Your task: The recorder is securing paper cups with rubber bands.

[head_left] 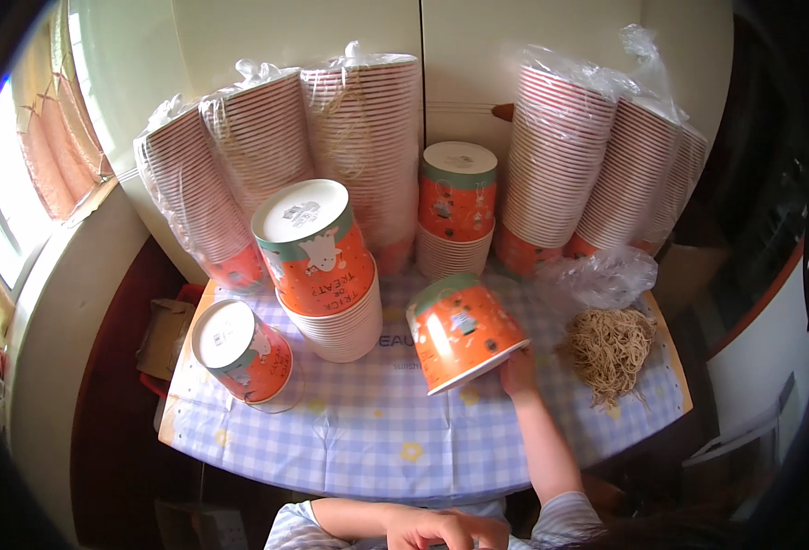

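My right hand (517,374) grips the rim of an orange paper bucket (464,335) with a green band, held tilted over the front middle of the table. Part of the fingers is hidden behind the bucket. At the bottom edge, close to my body, my left hand (446,529) has its fingers curled; their tips are cut off, so anything in them is hidden. To the left, an upside-down bucket (244,353) stands on the table with a thin string loop (296,390) by its base. Behind it rises a short stack of upturned buckets (317,252).
Another short stack (459,197) stands at the back middle. Tall plastic-wrapped bucket stacks line the back left (359,137) and back right (560,147). Crumpled clear plastic (602,275) and a heap of tan strings (611,353) lie right on the checked tablecloth (359,449).
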### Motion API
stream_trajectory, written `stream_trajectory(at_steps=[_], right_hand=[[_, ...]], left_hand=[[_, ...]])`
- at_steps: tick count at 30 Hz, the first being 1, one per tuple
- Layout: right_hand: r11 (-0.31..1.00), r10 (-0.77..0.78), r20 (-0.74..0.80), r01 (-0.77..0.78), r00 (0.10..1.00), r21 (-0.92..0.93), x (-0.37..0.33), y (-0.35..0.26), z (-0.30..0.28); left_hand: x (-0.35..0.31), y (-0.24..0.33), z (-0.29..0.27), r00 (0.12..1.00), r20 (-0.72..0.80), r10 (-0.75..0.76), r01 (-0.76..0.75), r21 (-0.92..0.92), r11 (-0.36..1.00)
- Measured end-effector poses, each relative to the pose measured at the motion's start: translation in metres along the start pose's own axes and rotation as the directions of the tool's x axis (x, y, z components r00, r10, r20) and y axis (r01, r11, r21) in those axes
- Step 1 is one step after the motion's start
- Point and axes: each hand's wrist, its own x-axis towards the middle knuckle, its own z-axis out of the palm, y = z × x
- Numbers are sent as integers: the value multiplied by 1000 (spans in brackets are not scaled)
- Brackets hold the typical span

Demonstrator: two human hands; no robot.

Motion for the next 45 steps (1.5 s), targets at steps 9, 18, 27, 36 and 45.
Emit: stream_trajectory(at_steps=[9, 18, 27, 36, 45], right_hand=[[999, 9, -38, -7, 999, 40, -4, -6, 8], [922, -153, -50, 125, 987, -366, -7, -17, 19], [474, -582, 194, 523, 790, -708, -11, -10, 18], [212, -552, 383, 569, 740, -795, -15, -11, 16], [152, -380, 513, 599, 770, -786, -19, -15, 38]], left_hand=[[-2, -7, 5, 998, -61, 28, -37, -148, 988], [-1, -9, 5, 991, -121, 50, -80, -259, 962], [-19, -43, -59, 348, -874, -340, -22, -371, 929], [-20, -53, -130, 186, -968, -167, -102, -188, 977], [-63, -82, -152, 172, -980, -96, 151, -70, 986]])
